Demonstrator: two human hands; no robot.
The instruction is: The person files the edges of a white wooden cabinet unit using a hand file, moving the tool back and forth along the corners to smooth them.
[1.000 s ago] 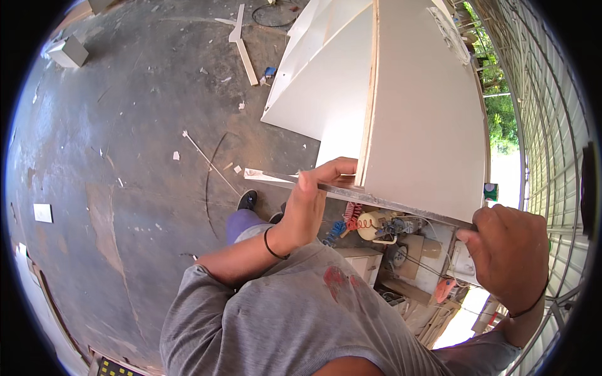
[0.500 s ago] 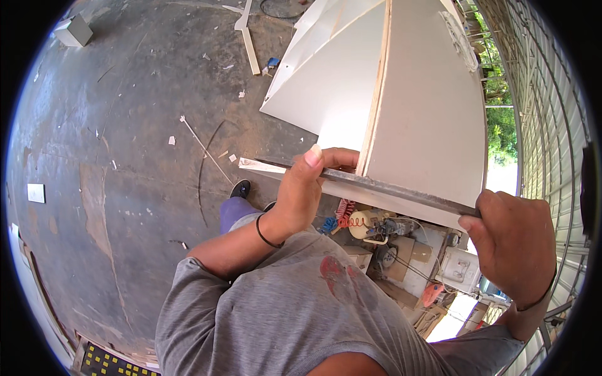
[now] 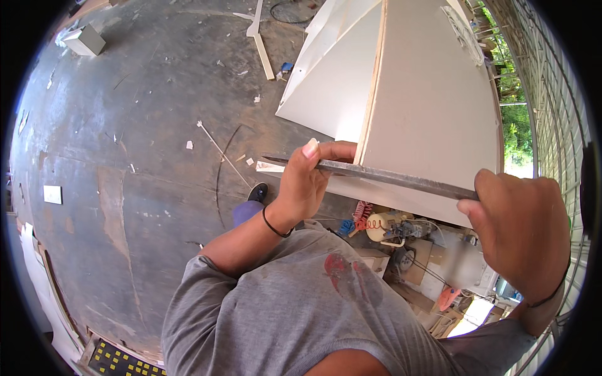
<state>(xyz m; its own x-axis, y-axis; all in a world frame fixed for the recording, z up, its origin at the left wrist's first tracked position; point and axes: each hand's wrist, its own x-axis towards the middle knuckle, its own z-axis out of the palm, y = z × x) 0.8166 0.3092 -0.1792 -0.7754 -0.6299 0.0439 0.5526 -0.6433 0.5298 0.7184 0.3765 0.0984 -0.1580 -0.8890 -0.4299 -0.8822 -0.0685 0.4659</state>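
A long, flat grey metal file (image 3: 407,180) lies across the near end of a white panel's pale raw edge (image 3: 370,106). Its narrow tip points left. My left hand (image 3: 302,185) is closed on the file near that tip, thumb on top, with the fingers reaching behind beside the panel edge. At the other end my right hand (image 3: 520,232) wraps round the file; any handle is hidden inside the fist. The panel belongs to a large white box-like cabinet (image 3: 433,94) with slanted inner boards.
Below the cabinet stand a cream air compressor (image 3: 379,227) with a red coiled hose (image 3: 362,213), and cluttered tools. Wood strips (image 3: 263,56), a thin rod (image 3: 222,150) and scraps lie on the grey floor. A wire-mesh wall (image 3: 552,113) runs along the right.
The view has shifted, so the floor sits further right in it. The file's right end and my right hand are a little higher. Both hands keep their hold.
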